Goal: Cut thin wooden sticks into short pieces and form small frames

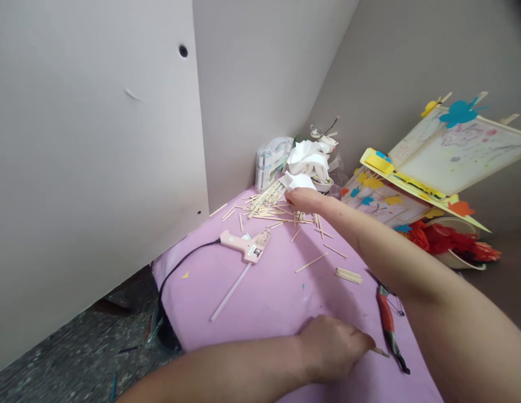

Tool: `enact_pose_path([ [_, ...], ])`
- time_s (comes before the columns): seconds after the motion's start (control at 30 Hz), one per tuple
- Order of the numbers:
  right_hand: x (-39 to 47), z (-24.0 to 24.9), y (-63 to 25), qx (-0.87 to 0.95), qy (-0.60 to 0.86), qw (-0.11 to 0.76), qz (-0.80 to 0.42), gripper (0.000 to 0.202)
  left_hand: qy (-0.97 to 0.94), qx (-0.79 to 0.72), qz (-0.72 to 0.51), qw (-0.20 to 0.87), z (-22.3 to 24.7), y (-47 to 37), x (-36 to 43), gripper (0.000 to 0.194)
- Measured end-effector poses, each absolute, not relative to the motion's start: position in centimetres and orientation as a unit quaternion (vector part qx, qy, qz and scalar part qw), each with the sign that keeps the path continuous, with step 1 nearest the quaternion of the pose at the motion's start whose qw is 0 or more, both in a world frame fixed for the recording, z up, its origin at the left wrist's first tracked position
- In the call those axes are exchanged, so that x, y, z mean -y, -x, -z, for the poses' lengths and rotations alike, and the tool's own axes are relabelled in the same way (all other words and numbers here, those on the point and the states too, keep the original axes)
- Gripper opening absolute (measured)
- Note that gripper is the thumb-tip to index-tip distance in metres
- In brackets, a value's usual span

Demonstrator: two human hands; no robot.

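My left hand [333, 347] is closed low over the front of the pink-covered table [260, 313]. The tip of a short wooden stick [380, 352] pokes out past its fingers. My right hand [303, 200] reaches to the back of the table, its fingers curled at the heap of thin wooden sticks [271, 211] and against white tissue [300, 180]. What its fingers hold, if anything, is hidden. A pale pink glue gun [245, 245] lies left of the heap with a glue stick [230, 292] extending from it. A small bundle of sticks [348, 275] lies under my right forearm.
Red-handled pliers [386, 316] lie at the right edge. A clear-wrapped packet [272, 162] and crumpled white tissue stand in the back corner. A paper lantern [457, 151] with coloured cut-outs stands at right, above red crepe paper [449, 240]. A white panel [96, 140] borders the left; a black cord [182, 263] hangs off the table.
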State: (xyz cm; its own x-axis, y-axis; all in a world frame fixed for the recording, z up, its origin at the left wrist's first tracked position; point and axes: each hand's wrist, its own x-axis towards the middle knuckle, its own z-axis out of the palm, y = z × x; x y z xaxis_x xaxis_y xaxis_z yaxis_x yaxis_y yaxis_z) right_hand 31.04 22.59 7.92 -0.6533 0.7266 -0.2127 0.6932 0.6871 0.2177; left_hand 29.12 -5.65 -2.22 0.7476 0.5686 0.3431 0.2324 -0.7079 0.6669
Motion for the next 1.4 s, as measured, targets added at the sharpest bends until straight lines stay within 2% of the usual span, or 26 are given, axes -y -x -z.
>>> enact_pose_path([
  [0.1, -21.5, -9.6, -33.5, -0.895, -0.416, 0.158, -0.044, 0.024, -0.910, -0.189, -0.225, 0.291, 1.6, -28.7, 5.5, 0.026],
  [0.17, -19.8, -10.6, -35.5, -0.880, -0.457, 0.129, 0.019, 0.023, -0.906, -0.204, -0.230, 0.291, 1.2, -28.5, 5.4, 0.021],
  [0.27, -15.6, -11.5, -38.5, -0.818, -0.524, 0.026, 0.237, 0.014, -0.882, -0.231, -0.263, 0.317, 0.4, -28.1, 5.4, 0.024],
  [0.33, -12.0, -11.5, -40.4, -0.754, -0.532, -0.058, 0.382, 0.016, -0.857, -0.257, -0.286, 0.344, -0.2, -28.0, 5.2, 0.024],
  [0.43, -6.2, -11.0, -42.9, -0.682, -0.540, -0.182, 0.459, 0.020, -0.806, -0.310, -0.320, 0.389, -1.0, -27.8, 4.7, 0.030],
  [0.53, -0.6, -10.4, -44.8, -0.646, -0.579, -0.276, 0.414, 0.021, -0.756, -0.338, -0.352, 0.436, -1.2, -27.7, 3.8, 0.029],
  [0.67, 5.4, -8.7, -46.2, -0.604, -0.646, -0.330, 0.331, 0.019, -0.699, -0.360, -0.383, 0.485, -0.9, -28.0, 2.7, 0.019],
  [0.93, 9.2, -2.9, -44.7, -0.614, -0.674, -0.324, 0.251, 0.018, -0.717, -0.277, -0.370, 0.522, -0.7, -28.3, 2.5, 0.020],
  [1.07, 9.1, -1.9, -44.0, -0.644, -0.664, -0.334, 0.180, 0.018, -0.743, -0.279, -0.362, 0.489, -0.8, -28.2, 2.6, 0.020],
  [1.4, 9.4, -1.2, -43.9, -0.646, -0.645, -0.368, 0.176, 0.014, -0.753, -0.292, -0.342, 0.480, -0.8, -28.3, 2.8, 0.014],
])
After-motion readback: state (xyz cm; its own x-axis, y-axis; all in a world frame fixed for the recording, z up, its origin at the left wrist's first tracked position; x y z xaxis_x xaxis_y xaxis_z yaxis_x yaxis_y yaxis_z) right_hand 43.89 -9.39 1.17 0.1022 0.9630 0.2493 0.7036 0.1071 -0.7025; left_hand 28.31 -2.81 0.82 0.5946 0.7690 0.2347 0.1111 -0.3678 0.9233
